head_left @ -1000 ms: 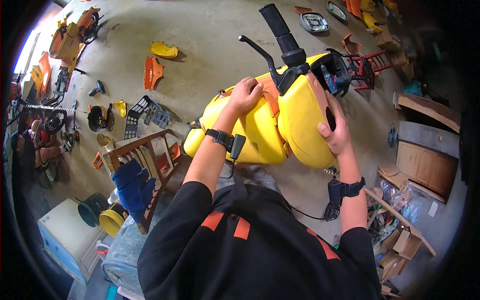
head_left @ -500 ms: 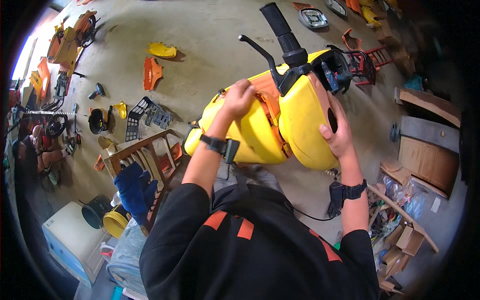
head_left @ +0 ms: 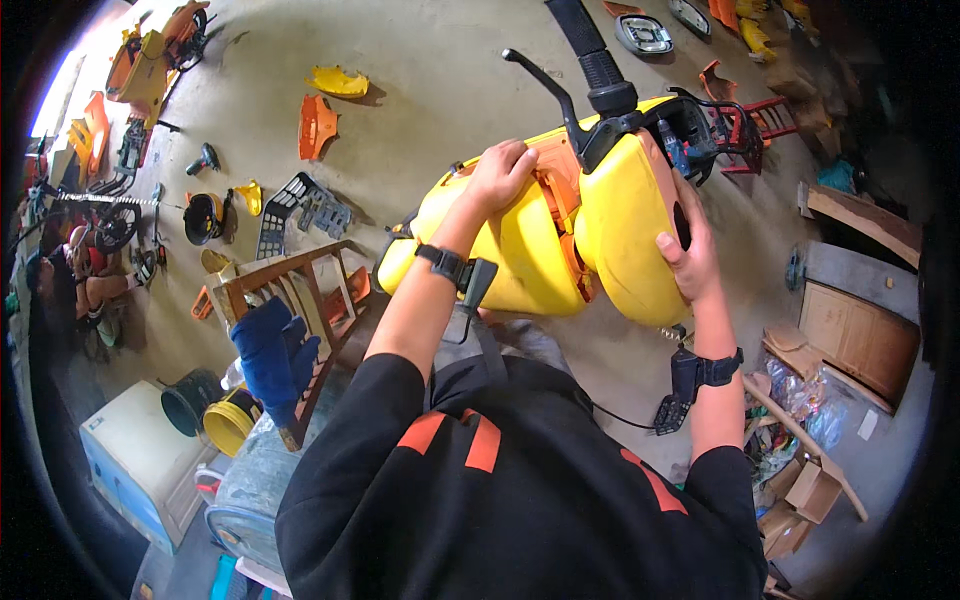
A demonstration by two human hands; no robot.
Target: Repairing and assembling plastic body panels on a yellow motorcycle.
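A yellow scooter body stands before me, its black handlebar grip [head_left: 580, 45] and brake lever [head_left: 540, 85] pointing up and away. Curled over the top edge of the yellow body panel [head_left: 500, 255], my left hand [head_left: 500, 178] sits beside an orange inner part [head_left: 560, 205]. The rounded yellow front cowl [head_left: 625, 235] is to the right of that panel. My right hand [head_left: 692, 250] grips the cowl's right side, thumb toward me, with some fingers hidden along its side. Just beyond that hand, a blue cordless drill [head_left: 673, 145] sits in the black front basket [head_left: 690, 125].
Orange [head_left: 317, 127] and yellow [head_left: 338, 82] panels lie on the floor beyond. At left are a wooden chair [head_left: 290, 275] with a blue cloth [head_left: 270, 360], a yellow bucket [head_left: 230, 425] and a seated person [head_left: 100, 290]. Cardboard boxes [head_left: 815, 490] and a wooden cabinet [head_left: 850, 340] are right.
The view has shifted slightly, so the scooter sits a little farther right. My left hand has moved slightly right along the panel's top; my right hand keeps its place on the cowl.
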